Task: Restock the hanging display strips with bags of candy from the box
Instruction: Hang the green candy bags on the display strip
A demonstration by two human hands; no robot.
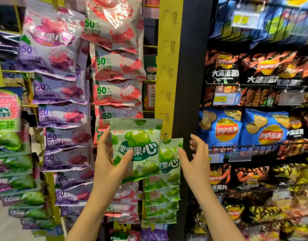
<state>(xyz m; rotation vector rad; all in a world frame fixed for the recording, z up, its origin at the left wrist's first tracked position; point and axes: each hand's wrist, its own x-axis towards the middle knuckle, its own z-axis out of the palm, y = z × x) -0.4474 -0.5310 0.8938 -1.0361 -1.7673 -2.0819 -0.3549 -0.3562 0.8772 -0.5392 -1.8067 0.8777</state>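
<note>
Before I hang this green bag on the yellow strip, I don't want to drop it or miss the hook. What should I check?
1. Left hand grips green bag: ok.
2. Right hand free to help: ok.
3. Empty hooks on the yellow strip above the hung bags: ok.
4. Bag upright, front facing out: ok.
5. Hole in the bag's top seal: cannot tell.

hung green bag (170, 164) half hidden, chip bags (271, 197) blurred

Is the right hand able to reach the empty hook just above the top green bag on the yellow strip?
Probably yes. The right hand is open, holds nothing and is beside the strip; nothing lies between it and the hook.
</note>
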